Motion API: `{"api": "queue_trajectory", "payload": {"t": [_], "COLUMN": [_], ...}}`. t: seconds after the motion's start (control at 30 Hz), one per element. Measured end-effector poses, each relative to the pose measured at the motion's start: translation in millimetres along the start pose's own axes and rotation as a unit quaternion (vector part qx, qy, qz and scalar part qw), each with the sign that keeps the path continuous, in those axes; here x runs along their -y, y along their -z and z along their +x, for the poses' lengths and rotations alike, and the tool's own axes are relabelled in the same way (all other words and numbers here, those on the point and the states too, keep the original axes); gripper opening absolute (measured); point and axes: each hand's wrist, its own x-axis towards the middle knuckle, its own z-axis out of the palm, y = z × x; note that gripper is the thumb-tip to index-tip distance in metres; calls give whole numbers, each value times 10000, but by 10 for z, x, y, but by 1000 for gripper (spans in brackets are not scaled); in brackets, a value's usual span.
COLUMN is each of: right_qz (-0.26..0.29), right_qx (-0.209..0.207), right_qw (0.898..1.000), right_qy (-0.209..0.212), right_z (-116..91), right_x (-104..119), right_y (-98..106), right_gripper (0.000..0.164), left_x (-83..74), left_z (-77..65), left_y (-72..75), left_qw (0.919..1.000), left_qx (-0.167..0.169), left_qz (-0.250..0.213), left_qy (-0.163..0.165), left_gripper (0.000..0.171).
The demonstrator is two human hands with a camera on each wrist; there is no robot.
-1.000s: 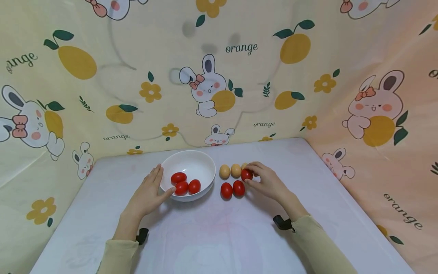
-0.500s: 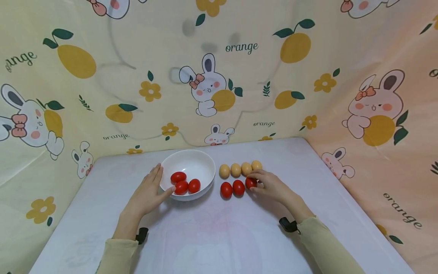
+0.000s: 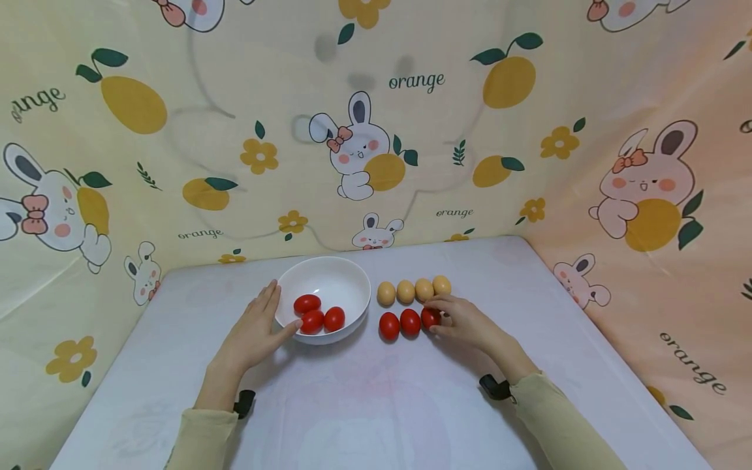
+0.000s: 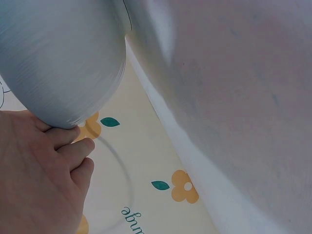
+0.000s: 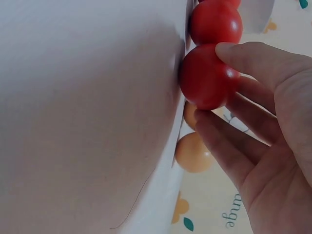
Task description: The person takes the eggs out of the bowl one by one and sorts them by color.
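My right hand (image 3: 467,322) pinches a red cherry tomato (image 5: 207,78) between thumb and fingertips. That tomato rests on the table at the right end of a row, beside two more red tomatoes (image 3: 399,324). My left hand (image 3: 251,333) rests against the left side of a white bowl (image 3: 346,281), its fingers along the outer wall and its thumb at the front rim. Inside the bowl lie three red tomatoes (image 3: 312,320). From the left wrist view, the fingers (image 4: 78,153) touch the bowl's outer side.
Behind the red row stands a row of several small pale-yellow, egg-shaped things (image 3: 405,292), close to my right fingertips. A white-covered table (image 3: 352,405) bears everything. Patterned cloth (image 3: 435,130) hangs behind and at the sides.
My right hand has brought its red tomato toward me and slightly right, from in front of the yellow row to the end of the red row. The left hand and bowl stay put.
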Motion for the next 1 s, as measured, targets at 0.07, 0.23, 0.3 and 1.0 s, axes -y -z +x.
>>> {"api": "queue_trajectory", "payload": {"t": [0.07, 0.23, 0.3, 1.0], "right_qz": [1, 64, 60, 105], "right_qx": [1, 4, 0, -637], "right_qw": [10000, 10000, 10000, 9978], "right_qy": [-10, -47, -69, 146], "right_z": [-7, -18, -17, 114], "right_x": [3, 12, 12, 158], "right_y": [4, 16, 16, 36], "right_gripper": [51, 54, 55, 49], "left_x": [1, -6, -9, 4], "left_z": [1, 0, 0, 10], "left_y": [-1, -1, -1, -7], "left_qw": [10000, 10000, 10000, 10000], "left_qx": [11, 16, 7, 0], "left_qz": [7, -13, -17, 28], "left_qy": [20, 22, 2, -2], "left_gripper": [99, 98, 98, 100]}}
